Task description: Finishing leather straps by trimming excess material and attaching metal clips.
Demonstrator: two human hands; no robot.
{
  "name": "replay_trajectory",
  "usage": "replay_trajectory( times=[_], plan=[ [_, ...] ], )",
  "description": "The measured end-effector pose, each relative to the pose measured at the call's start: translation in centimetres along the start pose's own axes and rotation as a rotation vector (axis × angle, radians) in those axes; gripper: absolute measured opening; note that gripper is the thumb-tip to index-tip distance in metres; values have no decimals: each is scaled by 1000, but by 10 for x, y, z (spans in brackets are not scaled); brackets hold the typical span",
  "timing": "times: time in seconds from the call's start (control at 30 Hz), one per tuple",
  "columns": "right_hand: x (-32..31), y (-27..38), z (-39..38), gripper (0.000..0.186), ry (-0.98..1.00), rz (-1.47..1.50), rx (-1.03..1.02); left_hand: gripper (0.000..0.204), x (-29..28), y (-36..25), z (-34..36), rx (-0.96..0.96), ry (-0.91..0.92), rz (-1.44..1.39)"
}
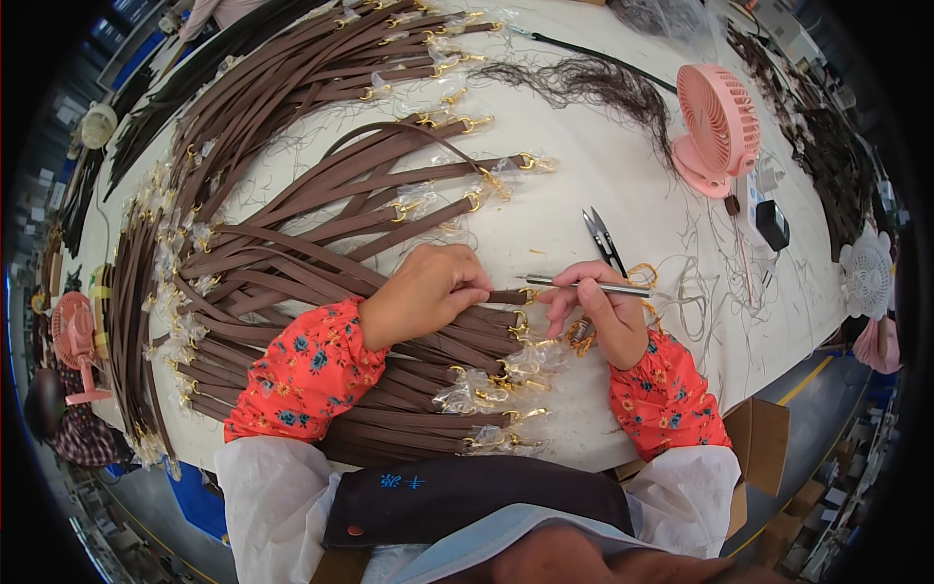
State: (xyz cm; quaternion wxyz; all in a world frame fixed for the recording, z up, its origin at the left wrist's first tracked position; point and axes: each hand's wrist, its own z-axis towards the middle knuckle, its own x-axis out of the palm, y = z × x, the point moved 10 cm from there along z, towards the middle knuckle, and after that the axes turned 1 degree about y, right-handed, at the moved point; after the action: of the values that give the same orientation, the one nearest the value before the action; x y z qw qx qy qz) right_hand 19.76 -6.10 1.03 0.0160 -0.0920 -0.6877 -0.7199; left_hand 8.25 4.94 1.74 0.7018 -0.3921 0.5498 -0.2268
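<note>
My left hand [433, 287] pinches a brown strap [506, 297] that ends in a gold clasp [520, 319]. My right hand [595, 302] grips a slim metal tool [623, 288], its thin tip just above that strap, close to my left fingers. Black-handled thread snips [603, 238] lie beyond my right hand, beside tangled yellow and brown thread [640, 274]. Under and around my left hand, rows of brown straps [292, 263] with gold clasps and clear plastic wraps [457, 394] spread over the white tabletop [739, 331].
A pink fan [717, 122] and a power strip [769, 219] stand at the back right, near dark loose threads [574, 83]. More straps [233, 88] fill the back left. Another pink fan [76, 336] and a seated person [73, 433] are at the left. A cardboard box [764, 453] sits below the table's right edge.
</note>
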Motion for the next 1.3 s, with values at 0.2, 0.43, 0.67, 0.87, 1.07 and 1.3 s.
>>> replay_trajectory(
  times=[0.2, 0.43, 0.67, 0.87, 1.07, 1.3],
  plan=[
    [1, -1, 1, 32, 21, 22, -18, 7, -2, -4, 1, 25, -86, 45],
    [1, -2, 1, 31, 45, 23, -18, 11, 1, 19, 2, -134, -72, -174],
    [0, -5, 1, 33, 7, -15, 82, 13, 11, 28, 2, -195, 6, -313],
    [0, -8, 0, 33, 16, -37, 85, 15, 16, 10, 3, -35, 157, -170],
    [3, -9, 1, 33, 35, -25, 88, 13, 19, 6, 3, 15, 164, -127],
    [4, -8, 2, 33, 45, -43, 89, 13, 19, 5, 3, 20, 162, -103]
  ],
)
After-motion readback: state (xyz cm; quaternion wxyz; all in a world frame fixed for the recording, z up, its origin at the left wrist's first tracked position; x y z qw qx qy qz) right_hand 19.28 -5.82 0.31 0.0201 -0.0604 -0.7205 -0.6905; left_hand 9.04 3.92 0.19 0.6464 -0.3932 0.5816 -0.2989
